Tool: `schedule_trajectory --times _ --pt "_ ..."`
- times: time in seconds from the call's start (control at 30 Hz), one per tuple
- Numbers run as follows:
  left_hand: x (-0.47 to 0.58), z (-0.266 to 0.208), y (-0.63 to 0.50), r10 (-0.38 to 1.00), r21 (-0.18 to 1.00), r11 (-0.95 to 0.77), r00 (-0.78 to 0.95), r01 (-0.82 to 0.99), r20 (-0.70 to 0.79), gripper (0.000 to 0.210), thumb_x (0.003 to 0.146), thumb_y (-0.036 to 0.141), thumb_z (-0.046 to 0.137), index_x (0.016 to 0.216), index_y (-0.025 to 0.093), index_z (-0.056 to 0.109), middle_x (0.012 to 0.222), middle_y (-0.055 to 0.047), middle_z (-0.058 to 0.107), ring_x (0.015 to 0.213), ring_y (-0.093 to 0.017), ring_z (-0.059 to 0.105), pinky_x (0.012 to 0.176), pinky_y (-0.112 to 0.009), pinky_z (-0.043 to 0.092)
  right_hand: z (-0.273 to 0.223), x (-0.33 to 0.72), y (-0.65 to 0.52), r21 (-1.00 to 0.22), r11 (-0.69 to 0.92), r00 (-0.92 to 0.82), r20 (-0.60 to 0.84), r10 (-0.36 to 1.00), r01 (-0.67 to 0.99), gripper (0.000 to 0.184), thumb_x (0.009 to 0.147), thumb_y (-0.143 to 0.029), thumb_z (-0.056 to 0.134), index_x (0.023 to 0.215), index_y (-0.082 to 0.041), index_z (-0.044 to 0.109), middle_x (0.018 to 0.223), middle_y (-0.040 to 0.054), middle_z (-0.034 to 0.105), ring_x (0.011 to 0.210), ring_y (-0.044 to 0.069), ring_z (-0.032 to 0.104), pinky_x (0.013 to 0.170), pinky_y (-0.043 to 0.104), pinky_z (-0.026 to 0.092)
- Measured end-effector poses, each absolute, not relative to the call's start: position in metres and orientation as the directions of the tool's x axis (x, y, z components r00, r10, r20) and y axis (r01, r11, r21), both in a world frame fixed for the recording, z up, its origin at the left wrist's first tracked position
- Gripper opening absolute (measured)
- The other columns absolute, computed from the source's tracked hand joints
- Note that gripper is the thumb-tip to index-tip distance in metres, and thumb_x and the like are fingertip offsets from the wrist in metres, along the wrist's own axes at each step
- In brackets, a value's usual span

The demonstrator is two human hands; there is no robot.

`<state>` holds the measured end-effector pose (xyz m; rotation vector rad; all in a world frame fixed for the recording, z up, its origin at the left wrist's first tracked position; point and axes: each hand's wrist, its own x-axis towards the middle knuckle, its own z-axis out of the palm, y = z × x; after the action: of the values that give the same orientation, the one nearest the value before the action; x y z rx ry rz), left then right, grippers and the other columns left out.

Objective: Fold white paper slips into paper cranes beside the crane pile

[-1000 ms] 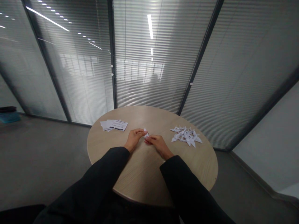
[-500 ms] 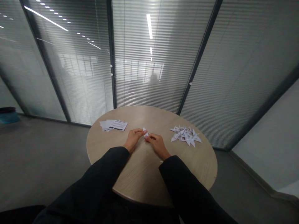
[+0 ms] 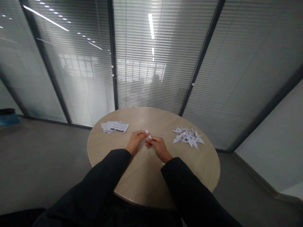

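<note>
Through the head camera I have the small folded paper (image 3: 148, 135) near the middle of the round table (image 3: 144, 186), between the two hands and just above the wood or resting on it; I can't tell which. The left hand (image 3: 136, 141) is closed at the fingertips on its upper left side, and the right hand (image 3: 159, 147) is clamped on its lower right part, thumb on top with the other fingers curled beneath. I'd judge that a piece this small calls for such a two-sided pinch: one hand can steady it while the other presses or turns an edge. Both wrists sit low over the table, which probably helps keep the grip steady. Off to the left I see the loose sheets (image 3: 115, 126), overlapping and lying flat, near enough for the left hand to reach. Well to the right lies the pile of pointed paper shapes (image 3: 188, 137), heaped loosely, I suspect because set apart there they are less likely to get crushed under a forearm.
</note>
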<state>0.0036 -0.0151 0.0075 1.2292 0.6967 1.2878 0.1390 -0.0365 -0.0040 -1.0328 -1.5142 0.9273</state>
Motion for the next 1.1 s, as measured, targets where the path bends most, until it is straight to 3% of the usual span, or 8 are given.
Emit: schedule_trajectory --times 0.17,0.33,0.6,0.83,1.1 --pt "0.0037 0.0077 -0.0165 0.917 0.924 -0.137 0.307 -0.357 0.255 0.032 0.059 0.036 0.08 0.073 0.012 0.065 0.059 0.001 0.061 0.05 -0.009 0.052 0.053 -0.023 0.04 -0.0041 0.1384 -0.0359 -0.945 0.307 -0.109 0.296 0.949 0.11 0.035 0.071 -0.05 0.063 0.056 -0.019 0.065 0.053 0.0022 0.064 0.052 0.015 0.058 0.057 0.029 0.047" --pt "0.003 0.006 -0.0132 0.937 0.925 -0.136 0.256 -0.355 0.236 0.034 0.054 0.035 0.083 0.067 0.013 0.061 0.059 0.001 0.06 0.049 -0.009 0.052 0.051 -0.022 0.039 -0.0077 0.1356 -0.0351 -0.924 0.33 -0.153 0.304 0.94 0.193 0.035 0.076 -0.049 0.058 0.059 -0.018 0.064 0.055 0.0017 0.064 0.053 0.014 0.057 0.057 0.027 0.046" --pt "0.0006 0.004 -0.0078 0.954 0.922 -0.161 0.185 -0.352 0.237 0.035 0.052 0.036 0.083 0.062 0.013 0.059 0.059 -0.001 0.062 0.053 -0.01 0.054 0.055 -0.023 0.04 -0.0108 0.1396 -0.0331 -0.894 0.369 -0.147 0.341 0.928 0.253 0.035 0.083 -0.048 0.051 0.08 -0.017 0.068 0.065 0.0014 0.065 0.054 0.012 0.057 0.057 0.025 0.044" --pt "0.0013 0.0061 -0.0125 0.938 0.914 -0.201 0.2 -0.351 0.283 0.035 0.068 0.044 0.071 0.058 0.012 0.062 0.056 -0.002 0.061 0.053 -0.011 0.053 0.06 -0.025 0.042 -0.0063 0.1404 -0.0355 -0.837 0.438 -0.146 0.413 0.899 0.327 0.035 0.084 -0.046 0.05 0.069 -0.017 0.064 0.059 0.0007 0.06 0.056 0.013 0.055 0.058 0.025 0.043" --pt "0.0012 0.0077 -0.0122 0.947 0.916 -0.239 0.132 -0.322 0.294 0.039 0.071 0.048 0.066 0.058 0.011 0.065 0.054 -0.003 0.061 0.052 -0.013 0.054 0.062 -0.027 0.043 -0.0027 0.1379 -0.0367 -0.822 0.46 -0.158 0.433 0.888 0.335 0.034 0.084 -0.045 0.052 0.068 -0.017 0.063 0.057 0.0005 0.059 0.055 0.013 0.053 0.058 0.025 0.04"
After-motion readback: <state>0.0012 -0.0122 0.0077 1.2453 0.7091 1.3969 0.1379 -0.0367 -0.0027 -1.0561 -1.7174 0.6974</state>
